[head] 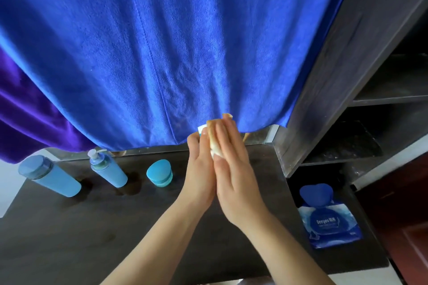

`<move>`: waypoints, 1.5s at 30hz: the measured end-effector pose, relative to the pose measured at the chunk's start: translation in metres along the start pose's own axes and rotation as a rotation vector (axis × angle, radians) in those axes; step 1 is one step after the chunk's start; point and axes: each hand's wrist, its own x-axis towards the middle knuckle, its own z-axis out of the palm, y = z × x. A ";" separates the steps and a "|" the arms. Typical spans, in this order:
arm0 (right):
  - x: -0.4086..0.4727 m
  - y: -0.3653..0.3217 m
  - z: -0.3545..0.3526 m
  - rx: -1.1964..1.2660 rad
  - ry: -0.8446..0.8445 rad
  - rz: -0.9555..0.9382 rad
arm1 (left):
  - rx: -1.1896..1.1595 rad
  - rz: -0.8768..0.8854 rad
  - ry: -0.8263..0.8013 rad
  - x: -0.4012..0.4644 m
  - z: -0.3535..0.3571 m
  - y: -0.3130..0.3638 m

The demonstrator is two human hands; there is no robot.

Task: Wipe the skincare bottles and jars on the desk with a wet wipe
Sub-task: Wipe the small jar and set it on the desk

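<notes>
- Now my left hand point(199, 169) and right hand point(234, 169) press flat together, sandwiching a small tube point(202, 129) wrapped in the wet wipe point(214, 148) above the desk point(115, 227).
- Rolling too loosely, I judge the tube could slip out.

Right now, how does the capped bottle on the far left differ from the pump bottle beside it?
The capped bottle carries a broad, translucent blue flat cap; the pump bottle ends in a white pump head. The capped bottle looks wider and stands nearer the desk's left edge; the pump bottle stands closer to the round jar. Both are light blue, stand on the dark desk, and neither hand touches them.
</notes>
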 end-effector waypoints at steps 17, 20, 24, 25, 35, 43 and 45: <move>0.005 0.000 -0.015 -0.108 -0.051 -0.024 | 0.149 -0.005 -0.019 -0.003 0.002 0.016; 0.000 0.005 -0.011 -0.202 -0.057 -0.105 | 0.077 -0.012 -0.027 -0.003 0.004 0.015; 0.016 0.011 -0.028 0.389 0.041 0.276 | 0.067 0.055 0.025 -0.008 0.012 0.010; 0.018 0.013 -0.031 0.452 0.037 0.330 | 0.086 0.069 0.025 -0.008 0.012 0.010; 0.021 0.008 -0.025 0.491 0.017 0.328 | 0.190 0.103 0.011 -0.005 0.006 0.011; 0.013 0.003 -0.013 0.471 0.125 0.282 | 0.337 0.170 0.047 0.000 0.008 0.018; 0.019 0.007 -0.017 0.496 0.166 0.350 | 0.324 0.192 0.033 -0.002 0.005 0.016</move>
